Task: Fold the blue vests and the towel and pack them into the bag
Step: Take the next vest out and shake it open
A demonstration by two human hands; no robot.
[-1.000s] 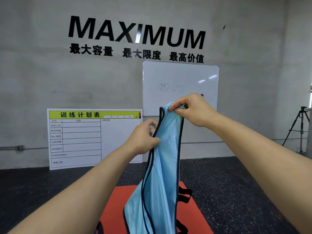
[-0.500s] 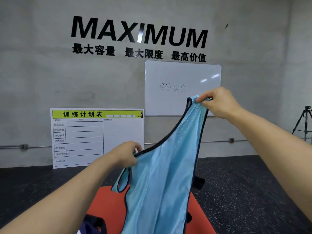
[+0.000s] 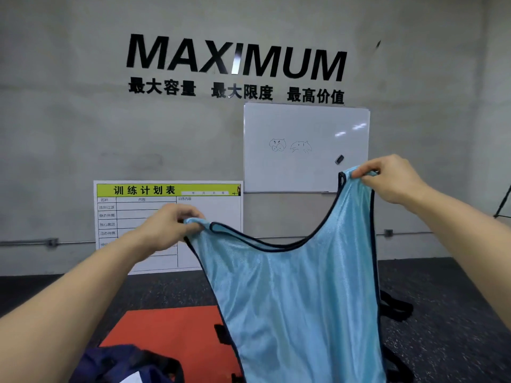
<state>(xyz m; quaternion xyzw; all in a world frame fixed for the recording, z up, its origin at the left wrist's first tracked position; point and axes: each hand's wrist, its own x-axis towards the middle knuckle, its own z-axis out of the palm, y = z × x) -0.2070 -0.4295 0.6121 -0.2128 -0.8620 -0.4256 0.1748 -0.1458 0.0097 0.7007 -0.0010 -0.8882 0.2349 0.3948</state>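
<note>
A light blue mesh vest (image 3: 298,305) with dark trim hangs spread out in front of me, its neckline facing up. My left hand (image 3: 168,228) pinches the left shoulder strap at chest height. My right hand (image 3: 392,178) pinches the right shoulder strap, held higher. The vest's lower part runs out of the frame at the bottom. A dark navy bag (image 3: 124,363) shows at the bottom left, partly cut off. No towel is visible.
An orange mat (image 3: 171,330) with black handles lies on the dark speckled floor below the vest. A training-plan board (image 3: 154,205) leans on the grey wall, with a whiteboard (image 3: 304,147) mounted above. A tripod leg (image 3: 503,203) shows at the right edge.
My hands have moved apart, the left one to the left and the right one to the right, spreading the bunched vest open. The bag has come into view at the bottom left.
</note>
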